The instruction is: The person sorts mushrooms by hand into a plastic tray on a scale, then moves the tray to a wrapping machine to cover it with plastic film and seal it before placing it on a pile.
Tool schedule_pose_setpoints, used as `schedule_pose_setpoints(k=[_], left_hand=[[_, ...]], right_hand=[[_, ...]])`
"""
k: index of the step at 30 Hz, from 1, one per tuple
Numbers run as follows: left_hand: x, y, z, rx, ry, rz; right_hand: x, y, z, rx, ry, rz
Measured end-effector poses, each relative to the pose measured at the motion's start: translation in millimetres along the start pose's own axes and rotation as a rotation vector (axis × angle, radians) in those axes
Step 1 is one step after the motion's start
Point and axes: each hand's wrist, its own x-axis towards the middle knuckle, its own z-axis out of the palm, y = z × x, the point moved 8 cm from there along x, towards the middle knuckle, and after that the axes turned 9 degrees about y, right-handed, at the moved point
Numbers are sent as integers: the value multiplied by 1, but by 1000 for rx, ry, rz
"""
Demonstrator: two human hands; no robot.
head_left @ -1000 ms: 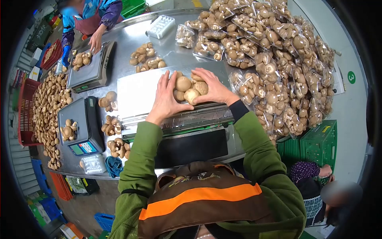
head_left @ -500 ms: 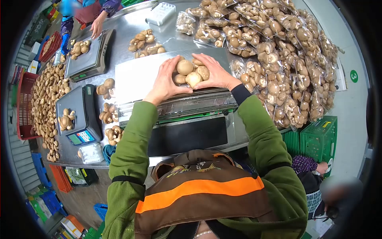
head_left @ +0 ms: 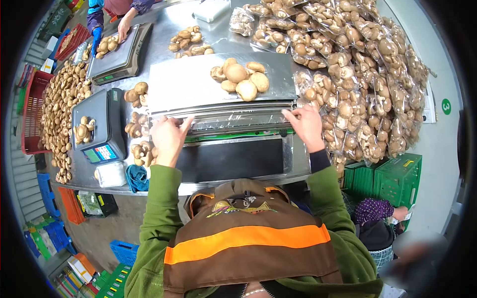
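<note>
The left hand (head_left: 168,135) sits left of centre in the frame, its fingers pinching the left end of the clear plastic wrapping film (head_left: 233,120) at the front edge of the film-wrapping machine (head_left: 228,159). The right hand (head_left: 306,126), right of centre, pinches the right end of the same film. Both hands are closed on the film edge; the film is stretched flat between them. Above the film, at upper centre, a heap of brown shiitake mushrooms (head_left: 241,79) rests on the flat silver plate (head_left: 184,84) of the machine, apart from both hands. At the left of the frame, a grey digital scale (head_left: 97,129) carries a few mushrooms on the stainless steel worktop (head_left: 164,35). A large heap of clear-wrapped mushroom packs (head_left: 357,74) fills the upper right. At the upper left, another person's hand (head_left: 122,25) rests by a second scale (head_left: 119,57). Green plastic crates (head_left: 392,181) stand at lower right.
</note>
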Motion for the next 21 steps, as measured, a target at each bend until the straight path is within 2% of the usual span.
schedule_pose_setpoints(k=[2, 3, 5, 6, 7, 8, 9, 10, 12, 13, 14, 15, 16, 17, 18, 19, 20, 21], left_hand=[[2, 12, 21, -58, -209, -63], [2, 17, 35, -151, -403, -165], [0, 18, 37, -257, -346, -221], [3, 17, 39, -360, -288, -269], [1, 12, 34, -477, -181, -249], [-8, 4, 48, -728, -346, -376], [-27, -1, 61, -979, -479, -605], [-43, 6, 59, -1225, -617, -837], [-73, 40, 46, -1638, -1087, -1362], [-68, 46, 31, -1710, -1112, -1347], [-50, 46, 9, -1883, -1106, -1193], [-25, 43, -18, -1969, -1021, -1019], [2, 43, -43, -1962, -825, -906], [30, 45, -61, -1947, -597, -777], [58, 46, -68, -2072, -464, -645], [88, 58, -75, -2274, -313, -499], [111, 71, -74, -2003, -166, -398], [138, 74, -49, -1687, -95, -133]], right_hand=[[5, -12, 9, -141, -92, -25], [5, -15, 14, -145, -88, -29], [-2, -3, 39, 73, -243, 178], [-1, 3, 35, 71, -234, 172], [-12, 19, 40, 549, -320, 458], [-23, 23, 48, 1035, -398, 732], [-24, 24, 47, 1039, -393, 722], [-40, 13, 58, 1345, -580, 886], [-62, -20, 60, 1945, -983, 1189], [-62, -30, 49, 1954, -982, 1307], [-47, -28, 35, 1959, -974, 1297], [-15, -20, 12, 2086, -856, 1046], [14, -17, -13, 2183, -738, 794], [43, -19, -29, 2225, -597, 680], [72, -26, -43, 2259, -455, 566], [99, -34, -47, 2069, -227, 621], [124, -37, -48, 1866, -13, 660], [150, -38, -33, 1715, -39, 479]])
